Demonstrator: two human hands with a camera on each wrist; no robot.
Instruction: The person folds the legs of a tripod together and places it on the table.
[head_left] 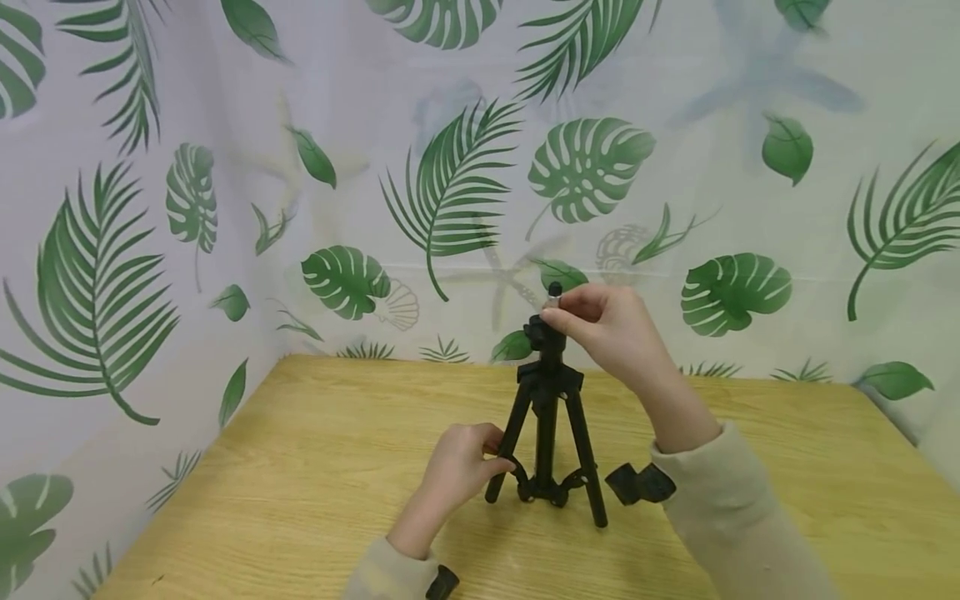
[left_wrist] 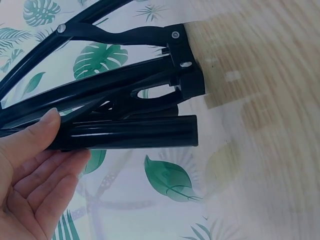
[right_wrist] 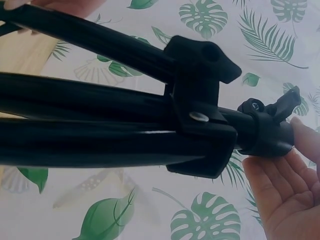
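Observation:
A black tripod (head_left: 546, 433) stands upright over the wooden table, its legs partly spread and joined by braces to the centre column. My left hand (head_left: 461, 467) pinches the lower part of its left leg between thumb and fingers. The left wrist view shows that leg (left_wrist: 145, 134) lying across the fingers, thumb on top, its end sticking out past the hand. My right hand (head_left: 611, 333) holds the tripod's top, around a small silver and black tip (head_left: 554, 295). In the right wrist view its fingers and thumb are at the collar (right_wrist: 275, 137), beside a clamp lever (right_wrist: 287, 104).
The light wooden table (head_left: 322, 467) extends on both sides of the tripod. Behind it and at the left hangs a white cloth (head_left: 465, 333) printed with green leaves. A black strap piece (head_left: 641, 483) sits at the right sleeve, another (head_left: 442, 582) at the left cuff.

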